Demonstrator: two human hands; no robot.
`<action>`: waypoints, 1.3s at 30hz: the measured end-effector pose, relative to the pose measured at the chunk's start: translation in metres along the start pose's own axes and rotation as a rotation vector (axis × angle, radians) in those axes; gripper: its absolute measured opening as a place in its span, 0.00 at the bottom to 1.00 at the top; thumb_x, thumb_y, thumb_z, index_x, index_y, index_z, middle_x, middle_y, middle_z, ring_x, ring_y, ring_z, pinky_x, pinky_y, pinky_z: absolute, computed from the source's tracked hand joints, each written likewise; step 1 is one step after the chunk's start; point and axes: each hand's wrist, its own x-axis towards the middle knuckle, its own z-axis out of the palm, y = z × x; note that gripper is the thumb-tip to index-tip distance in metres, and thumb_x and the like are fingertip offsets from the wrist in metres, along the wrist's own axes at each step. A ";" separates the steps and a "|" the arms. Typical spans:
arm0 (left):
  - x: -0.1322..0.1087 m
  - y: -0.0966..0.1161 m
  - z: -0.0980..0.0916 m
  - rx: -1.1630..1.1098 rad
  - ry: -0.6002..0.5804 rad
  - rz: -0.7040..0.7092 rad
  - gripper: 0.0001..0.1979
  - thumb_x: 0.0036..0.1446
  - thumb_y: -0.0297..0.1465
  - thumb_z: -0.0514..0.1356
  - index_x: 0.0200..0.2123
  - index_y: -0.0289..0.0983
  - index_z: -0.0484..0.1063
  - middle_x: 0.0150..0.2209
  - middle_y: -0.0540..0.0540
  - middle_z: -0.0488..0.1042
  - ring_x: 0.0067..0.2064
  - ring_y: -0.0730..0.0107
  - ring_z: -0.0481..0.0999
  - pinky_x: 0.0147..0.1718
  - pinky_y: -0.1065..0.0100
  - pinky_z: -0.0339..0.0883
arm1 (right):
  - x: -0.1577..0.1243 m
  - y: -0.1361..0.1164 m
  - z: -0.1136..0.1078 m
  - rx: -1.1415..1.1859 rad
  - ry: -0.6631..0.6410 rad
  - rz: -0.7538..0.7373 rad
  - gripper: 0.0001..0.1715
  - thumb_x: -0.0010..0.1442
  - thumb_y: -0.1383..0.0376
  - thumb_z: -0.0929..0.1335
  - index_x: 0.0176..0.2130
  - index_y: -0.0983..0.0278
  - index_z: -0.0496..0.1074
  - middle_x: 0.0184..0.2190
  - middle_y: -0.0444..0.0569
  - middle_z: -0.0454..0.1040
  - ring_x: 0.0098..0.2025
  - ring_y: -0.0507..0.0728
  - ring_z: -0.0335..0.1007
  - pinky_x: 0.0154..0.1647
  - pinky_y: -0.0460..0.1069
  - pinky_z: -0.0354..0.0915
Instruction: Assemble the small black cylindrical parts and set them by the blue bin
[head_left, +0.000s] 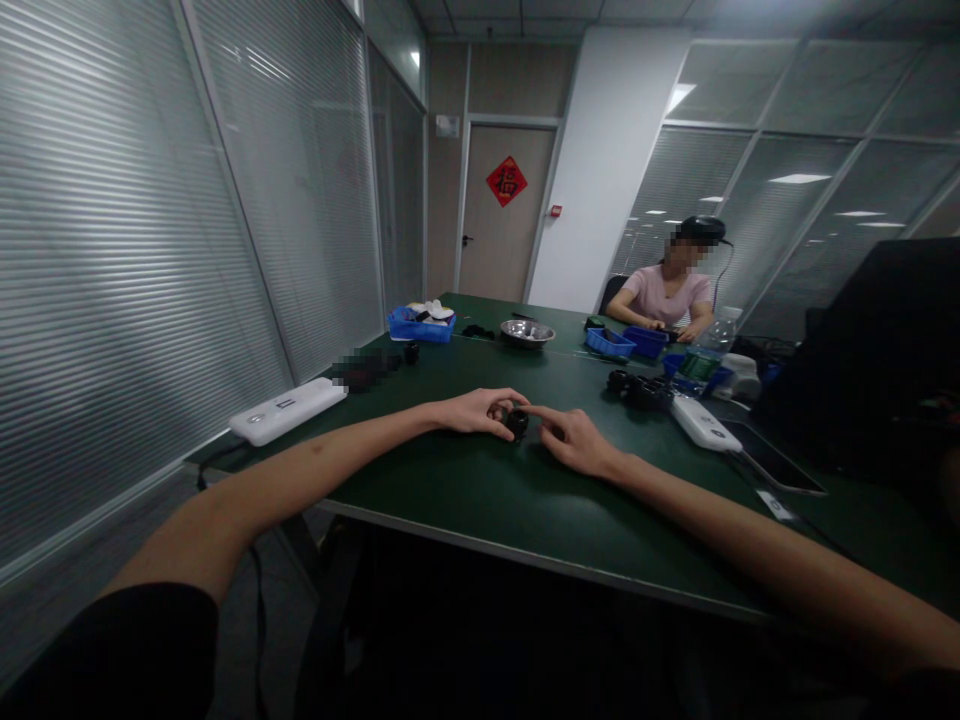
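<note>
A small black round part [517, 424] sits on the dark green table [480, 500], between my two hands. My left hand [476, 410] curls around its left side, fingers pinched against it. My right hand [574, 440] rests on the table to the right of the part, index finger stretched out and touching its top, the other fingers folded. What kind of part it is stays too small and dark to tell.
A white power bank [287, 410] lies left; another white device [701, 422] and a dark tablet [772, 462] lie right. Black parts [637, 388], blue bins [420, 325], a metal bowl [527, 332] and a water bottle [705, 355] stand farther back. A seated person [667, 295] works at the far end.
</note>
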 end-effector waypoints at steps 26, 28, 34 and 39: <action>-0.001 0.002 0.003 -0.027 0.014 0.020 0.36 0.54 0.41 0.72 0.62 0.36 0.64 0.38 0.49 0.73 0.37 0.70 0.69 0.37 0.66 0.61 | 0.001 -0.007 -0.002 0.075 0.023 -0.099 0.22 0.72 0.54 0.67 0.61 0.57 0.68 0.47 0.51 0.73 0.40 0.57 0.72 0.40 0.51 0.70; -0.001 0.001 0.004 -0.039 0.017 0.014 0.36 0.54 0.40 0.72 0.62 0.36 0.64 0.37 0.49 0.73 0.37 0.70 0.69 0.37 0.66 0.61 | 0.001 -0.007 -0.002 0.108 0.047 -0.097 0.23 0.72 0.55 0.66 0.62 0.58 0.68 0.47 0.52 0.73 0.41 0.58 0.73 0.41 0.51 0.71; 0.000 0.000 0.003 -0.040 0.015 -0.025 0.39 0.54 0.40 0.72 0.64 0.36 0.63 0.44 0.46 0.76 0.36 0.72 0.69 0.38 0.67 0.62 | 0.006 0.010 0.003 0.127 0.278 0.101 0.23 0.69 0.56 0.68 0.60 0.61 0.69 0.54 0.55 0.76 0.43 0.59 0.75 0.39 0.52 0.71; 0.002 0.000 0.003 -0.029 0.004 -0.017 0.40 0.55 0.38 0.71 0.67 0.37 0.61 0.44 0.46 0.77 0.35 0.73 0.67 0.38 0.67 0.61 | 0.010 0.028 0.007 -0.023 0.139 0.325 0.19 0.64 0.56 0.73 0.52 0.59 0.76 0.45 0.50 0.81 0.45 0.61 0.77 0.45 0.55 0.69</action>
